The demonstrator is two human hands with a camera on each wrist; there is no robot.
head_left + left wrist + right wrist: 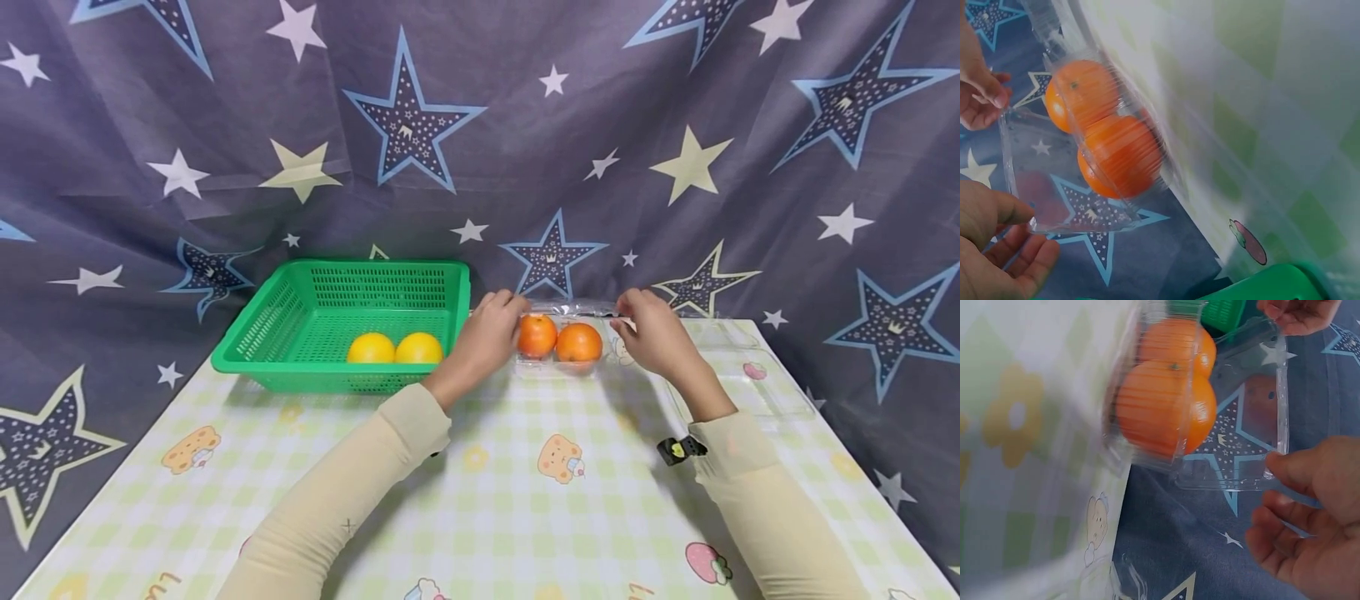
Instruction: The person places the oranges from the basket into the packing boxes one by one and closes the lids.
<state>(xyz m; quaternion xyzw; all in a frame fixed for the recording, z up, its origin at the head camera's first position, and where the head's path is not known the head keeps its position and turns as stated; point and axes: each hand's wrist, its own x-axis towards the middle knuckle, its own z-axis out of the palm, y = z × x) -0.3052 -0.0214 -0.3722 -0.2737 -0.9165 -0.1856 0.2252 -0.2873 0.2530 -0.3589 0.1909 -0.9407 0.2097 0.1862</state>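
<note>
Two oranges sit side by side in a clear plastic clamshell box at the table's far edge. Its see-through lid stands raised behind the fruit. At one corner of the lid, my left hand pinches the rim between thumb and fingers, as the left wrist view shows. The opposite corner is pinched by my right hand, thumb against the rim in the right wrist view. Both hands are level with each other, one on either side of the box.
A green slotted basket stands at the far left, with two yellow round fruits inside. Another clear plastic container lies at the far right. A star-patterned cloth hangs behind the checked tablecloth.
</note>
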